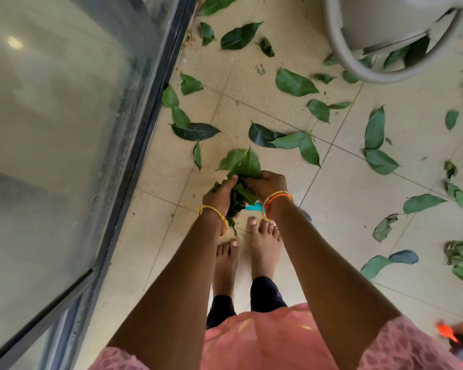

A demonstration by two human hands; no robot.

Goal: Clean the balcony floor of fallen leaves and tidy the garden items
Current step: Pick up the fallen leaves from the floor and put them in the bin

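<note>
- Left hand (221, 193): fingers curled round the left side of a bunch of green leaves (241, 169), thumb tip pressed on top.
- Right hand (265, 185): fingers wrapped over the bunch's right side; both hands clamp it between them, above the bare feet (262, 241).
- Turquoise object (251, 208) peeks out beneath the right wrist; identity unclear.
- Loose leaves (294, 82) scattered on the tiled floor (340, 198), far and right.
- Glass sliding door (64, 129) left; grey plastic chair (358, 36) far right.
</note>
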